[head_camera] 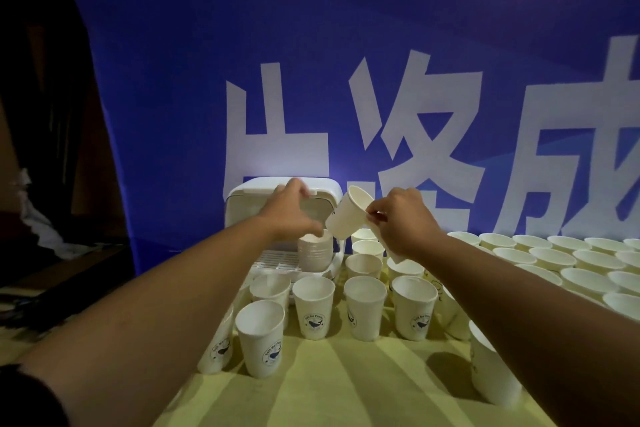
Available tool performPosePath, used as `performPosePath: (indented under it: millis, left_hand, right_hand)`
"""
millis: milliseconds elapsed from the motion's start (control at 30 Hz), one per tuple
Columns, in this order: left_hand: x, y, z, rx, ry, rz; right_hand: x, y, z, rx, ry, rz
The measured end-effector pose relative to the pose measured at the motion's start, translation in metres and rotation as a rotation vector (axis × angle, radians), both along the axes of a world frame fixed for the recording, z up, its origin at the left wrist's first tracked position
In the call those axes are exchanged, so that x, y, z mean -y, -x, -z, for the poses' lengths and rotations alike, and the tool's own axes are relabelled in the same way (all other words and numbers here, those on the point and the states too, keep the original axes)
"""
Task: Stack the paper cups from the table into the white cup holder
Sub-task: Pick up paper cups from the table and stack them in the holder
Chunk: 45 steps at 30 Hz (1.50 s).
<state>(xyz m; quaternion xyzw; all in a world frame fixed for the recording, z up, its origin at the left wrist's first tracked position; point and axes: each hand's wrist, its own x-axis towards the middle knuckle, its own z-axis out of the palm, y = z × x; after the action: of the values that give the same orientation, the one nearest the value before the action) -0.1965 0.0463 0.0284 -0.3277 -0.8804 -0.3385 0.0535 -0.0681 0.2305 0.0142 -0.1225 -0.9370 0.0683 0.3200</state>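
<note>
Head view: right hand (405,218) pinches a tilted paper cup (348,215) near its rim, base aimed at the stack (313,248) in the white cup holder (242,198). Left hand (289,211): fingers on the lid edge, thumb by the stack, grip unclear. Suggest straightening the cup over the stack, then seating it base-first. Loose cups (313,305) remain on the table (346,392).

from here i see the right hand (405,218) pinching a tilted paper cup (348,215) just right of the white cup holder (242,196). left hand (289,211) touches its lid, above the cup stack (313,250) inside.
</note>
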Motion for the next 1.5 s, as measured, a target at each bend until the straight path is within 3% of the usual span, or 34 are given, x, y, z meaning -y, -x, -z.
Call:
performPosePath:
  millis: [133, 267, 433, 567, 900, 1000, 1133, 1300, 1500]
  left_hand:
    - [-0.001, -0.031, -0.018, -0.109, 0.012, 0.194]
    - [-0.002, -0.037, -0.022, -0.264, 0.112, 0.126]
    - [0.005, -0.029, -0.026, -0.301, 0.071, 0.036]
    - [0.015, -0.012, -0.025, -0.278, 0.054, -0.085]
    - [0.000, 0.010, 0.012, -0.169, 0.209, -0.153]
    - [-0.003, 0.014, 0.020, -0.216, 0.229, -0.157]
    - [-0.001, 0.017, 0.022, -0.275, 0.279, -0.144]
    - [-0.001, 0.013, 0.031, -0.199, 0.464, -0.110]
    - [0.008, 0.017, 0.038, -0.029, 0.468, 0.012]
  right_hand:
    - [0.016, 0.005, -0.006, -0.012, -0.055, -0.053]
    - [0.030, 0.012, -0.008, -0.035, -0.049, -0.116]
    - [0.032, 0.014, -0.013, -0.072, 0.099, -0.137]
    - [0.029, 0.015, -0.019, -0.149, 0.253, -0.115]
    - [0.020, 0.027, -0.014, -0.359, 0.294, -0.025]
    - [0.023, 0.032, -0.010, -0.375, 0.302, -0.049]
    - [0.029, 0.040, -0.005, -0.383, 0.297, -0.077]
    - [0.040, 0.051, 0.000, -0.360, 0.271, -0.115]
    - [0.049, 0.060, 0.009, -0.220, 0.096, -0.166]
